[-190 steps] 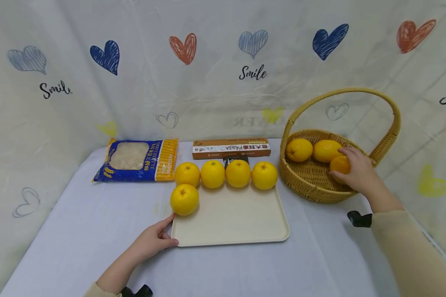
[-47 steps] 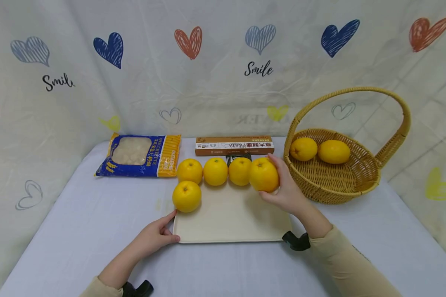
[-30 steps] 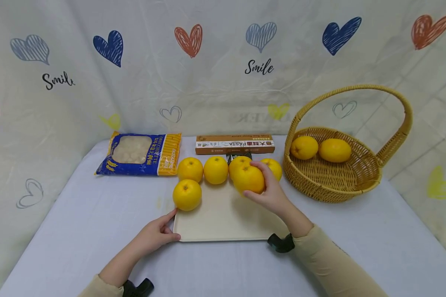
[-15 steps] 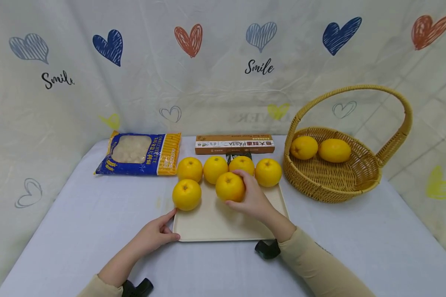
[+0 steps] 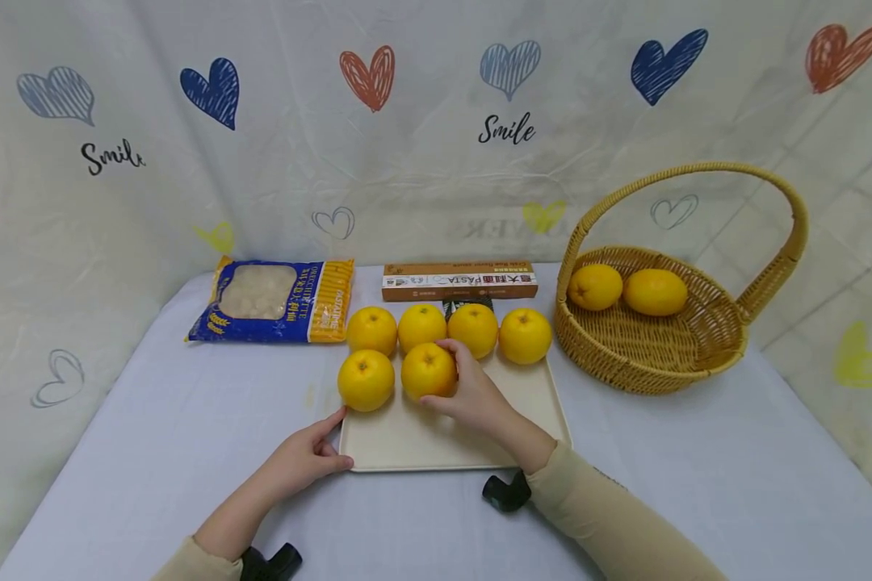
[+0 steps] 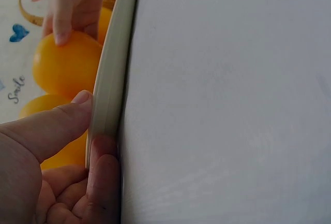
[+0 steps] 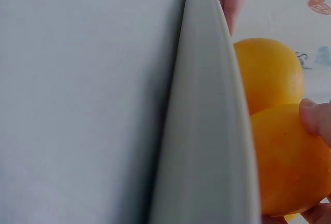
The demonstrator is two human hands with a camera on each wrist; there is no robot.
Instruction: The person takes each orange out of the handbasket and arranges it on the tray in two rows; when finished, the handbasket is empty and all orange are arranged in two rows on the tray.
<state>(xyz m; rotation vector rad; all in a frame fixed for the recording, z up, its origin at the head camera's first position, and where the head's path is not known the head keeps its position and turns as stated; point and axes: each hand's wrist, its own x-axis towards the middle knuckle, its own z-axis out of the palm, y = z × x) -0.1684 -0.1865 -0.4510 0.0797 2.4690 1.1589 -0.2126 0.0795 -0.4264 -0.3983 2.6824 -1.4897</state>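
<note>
The counter (image 5: pixel 153 452) is topped by a basket (image 5: pixel 601 367) and a tray (image 5: pixel 425 444). The tray's near left corner is pinched by the left hand (image 5: pixel 301 461); by the right hand (image 5: pixel 474 397), an orange (image 5: pixel 425 371) is grasped over the tray, beside another orange (image 5: pixel 366 381).

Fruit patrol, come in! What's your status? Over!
Right hand gripping yellow fruit. Left hand holding tray by near-left corner. Neighbouring fruit close on left, back row of fruit behind.

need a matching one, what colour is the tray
Cream; the tray shows best in the head view.
</note>
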